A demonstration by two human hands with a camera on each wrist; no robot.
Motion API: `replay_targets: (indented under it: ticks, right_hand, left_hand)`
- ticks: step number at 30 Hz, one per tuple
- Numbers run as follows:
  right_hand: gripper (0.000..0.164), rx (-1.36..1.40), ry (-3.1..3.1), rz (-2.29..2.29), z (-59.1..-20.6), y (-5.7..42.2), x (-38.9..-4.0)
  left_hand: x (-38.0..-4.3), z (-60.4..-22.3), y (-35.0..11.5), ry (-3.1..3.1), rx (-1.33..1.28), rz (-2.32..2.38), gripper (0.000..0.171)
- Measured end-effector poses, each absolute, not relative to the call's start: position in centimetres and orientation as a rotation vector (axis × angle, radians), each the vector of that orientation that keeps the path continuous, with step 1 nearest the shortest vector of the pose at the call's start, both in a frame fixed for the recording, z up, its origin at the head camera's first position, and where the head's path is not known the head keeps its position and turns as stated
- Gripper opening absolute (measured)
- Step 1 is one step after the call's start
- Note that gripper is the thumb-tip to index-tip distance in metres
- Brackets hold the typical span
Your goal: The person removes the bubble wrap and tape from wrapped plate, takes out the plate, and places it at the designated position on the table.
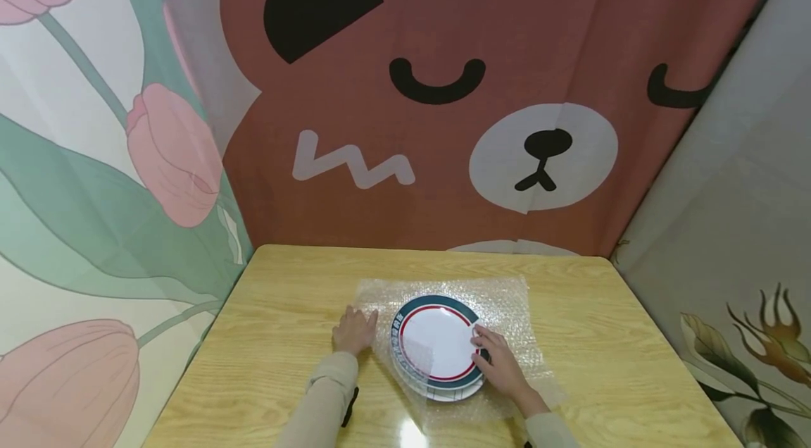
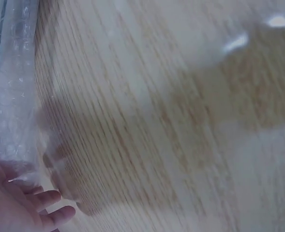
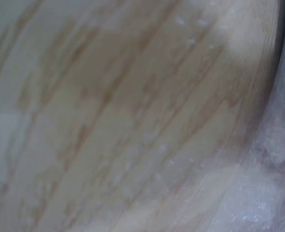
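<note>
A round plate (image 1: pixel 437 341) with a white centre, a red ring and a dark blue-green rim lies on a sheet of bubble wrap (image 1: pixel 507 300). Another pale rim shows beneath it at the near side. Part of the wrap seems to lie over the plate's lower left. My left hand (image 1: pixel 355 330) is at the sheet's left edge; in the left wrist view its fingers (image 2: pixel 48 198) hold the wrap's edge beside the thumb side. My right hand (image 1: pixel 500 363) rests on the plate's right rim, fingertips and thumb on top. The right wrist view shows no clear fingers.
The light wooden table (image 1: pixel 298 286) extends around the sheet on all sides. A curtain with a bear face (image 1: pixel 443 152) hangs behind its far edge. Flowered cloths hang at the left and right.
</note>
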State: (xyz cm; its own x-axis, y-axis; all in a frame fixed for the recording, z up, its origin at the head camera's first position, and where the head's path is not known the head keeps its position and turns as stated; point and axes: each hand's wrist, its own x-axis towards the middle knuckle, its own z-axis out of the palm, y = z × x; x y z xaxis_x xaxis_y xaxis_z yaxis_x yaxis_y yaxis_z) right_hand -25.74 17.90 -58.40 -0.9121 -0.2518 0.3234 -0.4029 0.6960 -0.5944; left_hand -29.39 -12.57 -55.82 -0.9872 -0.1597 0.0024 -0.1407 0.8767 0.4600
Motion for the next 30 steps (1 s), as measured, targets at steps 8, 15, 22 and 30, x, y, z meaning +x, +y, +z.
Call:
replay_targets:
  ticks: [8, 15, 22, 30]
  right_hand:
    - [0.022, 0.529, -2.688, 0.986, -58.4, 18.0, -26.0]
    - [0.023, 0.508, -2.708, 1.016, -58.4, 18.0, -26.0]
    - [0.024, 0.517, -2.688, 1.04, -58.4, 18.0, -25.9]
    - [0.024, 0.507, -2.709, 1.037, -58.5, 18.0, -25.8]
  left_hand:
    - [-29.7, -55.6, -12.3, -2.897, 0.172, -0.694, 0.049]
    - [-29.9, -55.1, -11.6, -2.741, 0.065, -0.618, 0.033]
    - [-29.7, -54.7, -11.3, -2.689, 0.004, -0.588, 0.017]
    - [-29.6, -55.1, -11.4, -2.618, -0.144, -0.564, 0.018]
